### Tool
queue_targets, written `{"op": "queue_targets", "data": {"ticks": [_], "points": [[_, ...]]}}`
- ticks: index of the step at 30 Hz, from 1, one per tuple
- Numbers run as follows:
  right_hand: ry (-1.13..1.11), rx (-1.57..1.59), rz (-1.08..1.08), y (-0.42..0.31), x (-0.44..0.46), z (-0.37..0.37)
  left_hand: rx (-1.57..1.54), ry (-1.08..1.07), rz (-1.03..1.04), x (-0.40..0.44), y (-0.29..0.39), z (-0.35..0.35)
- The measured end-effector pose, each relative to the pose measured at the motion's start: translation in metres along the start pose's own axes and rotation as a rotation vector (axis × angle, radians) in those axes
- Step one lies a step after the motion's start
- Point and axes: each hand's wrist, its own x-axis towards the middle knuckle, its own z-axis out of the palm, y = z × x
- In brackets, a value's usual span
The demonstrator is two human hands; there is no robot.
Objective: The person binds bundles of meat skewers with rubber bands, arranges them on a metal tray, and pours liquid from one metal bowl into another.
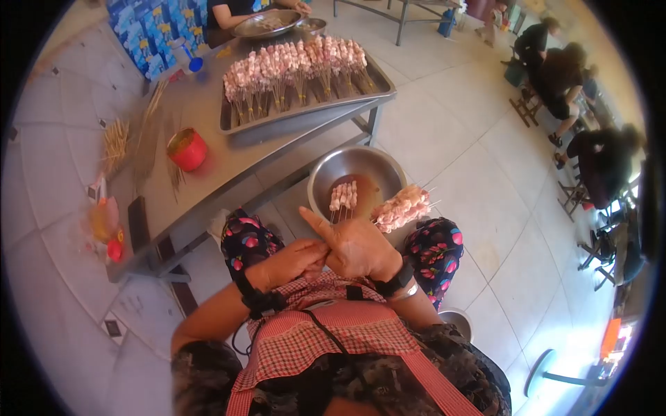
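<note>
Both my hands meet above my lap, over the checked apron [326,333]. My left hand [291,263] has its fingers curled in against the other palm; what they hold, if anything, is hidden. One finger of my right hand [357,249] points out to the upper left, while its other fingers are bent or hidden. Just beyond sits a metal bowl [320,173] with reddish liquid and a few meat skewers [344,197] inside. A thick bundle of meat skewers [402,208] lies at the bowl's right front edge, near my right hand.
A metal table [229,166] at the left bears a tray [305,109] of many meat skewers, a red can [187,150] and loose sticks [116,142]. A person [229,14] works behind it. Several seated people are at the right. Another bowl [458,322] stands by my right leg.
</note>
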Motion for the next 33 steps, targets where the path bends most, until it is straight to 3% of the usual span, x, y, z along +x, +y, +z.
{"op": "queue_targets", "data": {"ticks": [2, 5, 10, 12, 13, 15, 18, 19, 22, 24, 25, 26, 31, 33], "points": [[0.026, -0.043, -0.034, 0.001, 0.001, 0.003, 0.013, 0.018, 0.132, 0.003, -0.011, -0.005], [0.483, -0.173, -0.354, 0.006, 0.011, -0.021, 0.041, 0.075, 0.353, 0.006, 0.006, -0.007], [0.761, 0.000, 0.020, 0.076, -0.005, -0.055, 0.108, 0.404, 0.683, 0.041, 0.091, -0.026], [0.900, 0.041, 0.144, 0.106, -0.011, -0.055, 0.108, 0.624, 0.801, 0.067, 0.125, -0.037], [0.934, 0.064, 0.219, 0.127, -0.015, -0.050, 0.266, 0.716, 0.884, 0.083, 0.143, -0.045], [1.000, 0.103, 0.332, 0.164, -0.023, -0.034, 0.290, 0.798, 1.025, 0.118, 0.174, -0.066], [0.949, 0.117, 0.471, 0.190, -0.028, -0.022, 0.683, 1.107, 0.963, 0.177, 0.204, -0.103], [0.954, 0.107, 0.483, 0.194, -0.025, -0.023, 1.035, 1.343, 0.987, 0.195, 0.209, -0.098], [0.931, 0.166, 0.501, 0.197, -0.021, -0.028, 1.508, 1.218, 0.757, 0.225, 0.201, -0.149], [0.858, 0.296, 0.547, 0.192, -0.026, -0.033, 1.493, 1.219, 0.669, 0.229, 0.201, -0.150], [0.850, 0.281, 0.559, 0.189, -0.029, -0.038, 1.493, 1.241, 0.531, 0.234, 0.204, -0.147], [0.928, 0.341, 0.476, 0.183, -0.023, -0.043, 1.606, 1.270, 0.520, 0.229, 0.206, -0.148], [0.834, 0.195, 0.482, 0.184, -0.024, -0.037, 1.567, 1.427, 0.433, 0.228, 0.211, -0.137], [0.813, 0.157, 0.476, 0.189, -0.030, -0.024, 1.556, 1.352, 0.417, 0.225, 0.204, -0.135]]}}
